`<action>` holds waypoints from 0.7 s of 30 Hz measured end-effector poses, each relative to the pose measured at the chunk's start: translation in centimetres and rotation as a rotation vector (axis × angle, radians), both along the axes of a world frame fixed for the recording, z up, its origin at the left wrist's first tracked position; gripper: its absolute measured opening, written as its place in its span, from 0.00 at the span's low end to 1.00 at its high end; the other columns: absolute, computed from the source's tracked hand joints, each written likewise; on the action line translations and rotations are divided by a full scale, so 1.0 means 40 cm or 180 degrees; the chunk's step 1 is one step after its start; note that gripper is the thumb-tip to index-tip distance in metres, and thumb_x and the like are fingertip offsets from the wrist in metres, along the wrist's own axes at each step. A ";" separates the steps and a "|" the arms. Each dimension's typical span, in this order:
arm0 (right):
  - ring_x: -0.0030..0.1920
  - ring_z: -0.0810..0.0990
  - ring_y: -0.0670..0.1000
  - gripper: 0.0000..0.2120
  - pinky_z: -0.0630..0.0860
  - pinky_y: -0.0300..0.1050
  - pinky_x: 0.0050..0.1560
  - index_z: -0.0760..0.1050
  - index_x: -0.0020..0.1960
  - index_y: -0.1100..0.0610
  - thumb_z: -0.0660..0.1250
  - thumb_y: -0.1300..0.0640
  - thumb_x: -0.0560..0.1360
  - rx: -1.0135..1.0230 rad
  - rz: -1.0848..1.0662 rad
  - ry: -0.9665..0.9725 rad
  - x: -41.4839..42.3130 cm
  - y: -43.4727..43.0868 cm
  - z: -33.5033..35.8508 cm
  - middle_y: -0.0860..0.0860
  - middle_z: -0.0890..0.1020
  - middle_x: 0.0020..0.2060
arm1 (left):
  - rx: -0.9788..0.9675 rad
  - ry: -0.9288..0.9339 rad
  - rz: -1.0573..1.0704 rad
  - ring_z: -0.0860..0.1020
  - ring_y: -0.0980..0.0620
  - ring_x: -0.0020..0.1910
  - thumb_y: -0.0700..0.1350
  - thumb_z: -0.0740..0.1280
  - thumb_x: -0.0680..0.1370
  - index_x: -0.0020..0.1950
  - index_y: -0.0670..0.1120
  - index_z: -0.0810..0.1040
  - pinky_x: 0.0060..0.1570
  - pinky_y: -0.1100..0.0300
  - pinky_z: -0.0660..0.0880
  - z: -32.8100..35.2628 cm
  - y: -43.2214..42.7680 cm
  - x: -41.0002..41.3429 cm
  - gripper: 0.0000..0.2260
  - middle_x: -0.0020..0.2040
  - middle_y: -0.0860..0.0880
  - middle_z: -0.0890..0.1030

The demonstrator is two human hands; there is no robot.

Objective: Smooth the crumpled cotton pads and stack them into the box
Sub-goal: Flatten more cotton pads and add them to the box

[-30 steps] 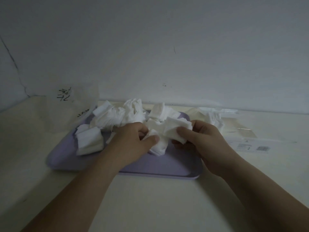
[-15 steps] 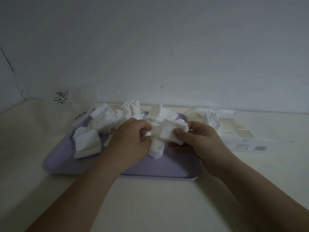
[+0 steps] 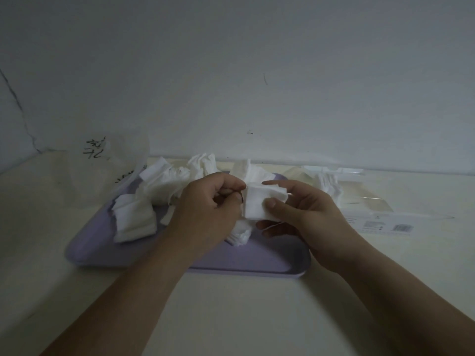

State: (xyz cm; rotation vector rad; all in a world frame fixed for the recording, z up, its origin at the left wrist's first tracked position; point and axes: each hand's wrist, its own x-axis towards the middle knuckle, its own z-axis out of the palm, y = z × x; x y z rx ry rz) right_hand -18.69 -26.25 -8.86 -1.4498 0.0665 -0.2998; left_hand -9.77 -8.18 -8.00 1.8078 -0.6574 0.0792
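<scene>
- The left hand pinched the left edge of a cotton pad with curled fingers.
- The right hand held the same pad, thumb on top and fingers beneath.
- Crumpled pads lay heaped on a purple tray below.
- The clear box sat just right of the tray.

Left hand and right hand meet, both with fingers curled, pinching.
</scene>
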 end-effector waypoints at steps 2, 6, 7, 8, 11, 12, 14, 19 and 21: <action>0.41 0.86 0.60 0.13 0.85 0.51 0.44 0.80 0.63 0.63 0.70 0.66 0.79 0.0034 -0.0015 -0.0005 0.002 -0.001 -0.001 0.62 0.87 0.46 | -0.0064 0.0084 -0.0061 0.83 0.61 0.39 0.37 0.71 0.78 0.49 0.50 0.86 0.38 0.70 0.76 0.006 0.002 -0.005 0.09 0.40 0.54 0.86; 0.41 0.85 0.62 0.14 0.84 0.55 0.45 0.80 0.63 0.62 0.71 0.64 0.78 0.0034 0.0040 -0.0030 0.002 0.000 0.002 0.61 0.86 0.48 | -0.0106 0.0100 -0.0096 0.82 0.59 0.35 0.40 0.72 0.79 0.45 0.49 0.86 0.33 0.66 0.78 0.011 0.005 -0.014 0.06 0.37 0.54 0.86; 0.41 0.85 0.62 0.15 0.84 0.55 0.45 0.80 0.64 0.61 0.71 0.63 0.77 0.0046 0.0061 -0.0031 0.002 0.001 0.004 0.60 0.87 0.49 | -0.0095 0.0107 -0.0097 0.82 0.59 0.34 0.40 0.72 0.79 0.45 0.50 0.86 0.32 0.66 0.78 0.011 0.005 -0.013 0.06 0.36 0.54 0.86; 0.40 0.86 0.62 0.16 0.84 0.54 0.43 0.80 0.64 0.60 0.71 0.62 0.77 0.0057 0.0082 -0.0029 0.000 0.003 0.005 0.59 0.87 0.49 | -0.0083 0.0126 -0.0106 0.82 0.58 0.34 0.41 0.72 0.80 0.45 0.50 0.85 0.31 0.65 0.78 0.012 0.006 -0.011 0.06 0.36 0.54 0.86; 0.38 0.86 0.61 0.15 0.83 0.52 0.40 0.81 0.63 0.56 0.72 0.59 0.76 0.0077 0.0140 -0.0061 0.000 0.008 0.007 0.61 0.87 0.50 | -0.0079 0.0218 -0.0166 0.83 0.59 0.34 0.41 0.71 0.80 0.46 0.49 0.86 0.32 0.66 0.77 0.014 0.005 -0.008 0.06 0.34 0.55 0.85; 0.37 0.85 0.61 0.14 0.83 0.52 0.39 0.82 0.62 0.55 0.71 0.58 0.76 0.0114 0.0145 -0.0089 0.000 0.010 0.006 0.61 0.87 0.50 | -0.0098 0.0263 -0.0183 0.83 0.59 0.34 0.41 0.71 0.80 0.46 0.48 0.86 0.33 0.66 0.77 0.015 0.005 -0.007 0.06 0.34 0.55 0.85; 0.36 0.84 0.61 0.12 0.83 0.51 0.37 0.82 0.60 0.56 0.71 0.59 0.77 0.0207 0.0138 -0.0144 0.003 0.011 0.005 0.61 0.85 0.49 | -0.0132 0.0366 -0.0199 0.82 0.59 0.34 0.41 0.71 0.80 0.46 0.48 0.86 0.34 0.68 0.76 0.016 0.004 -0.007 0.06 0.34 0.54 0.85; 0.36 0.83 0.61 0.10 0.83 0.51 0.37 0.84 0.58 0.57 0.70 0.60 0.77 0.0307 0.0166 -0.0185 0.004 0.011 0.005 0.62 0.83 0.47 | -0.0311 0.0693 -0.0214 0.80 0.58 0.30 0.40 0.68 0.82 0.46 0.46 0.84 0.32 0.67 0.73 0.019 0.003 -0.011 0.07 0.34 0.48 0.85; 0.36 0.82 0.62 0.10 0.83 0.51 0.37 0.84 0.58 0.57 0.70 0.60 0.77 0.0318 0.0120 -0.0213 0.003 0.012 0.005 0.63 0.83 0.47 | -0.0428 0.0833 -0.0207 0.82 0.54 0.31 0.40 0.66 0.83 0.47 0.44 0.81 0.31 0.63 0.73 0.021 -0.001 -0.010 0.07 0.36 0.47 0.86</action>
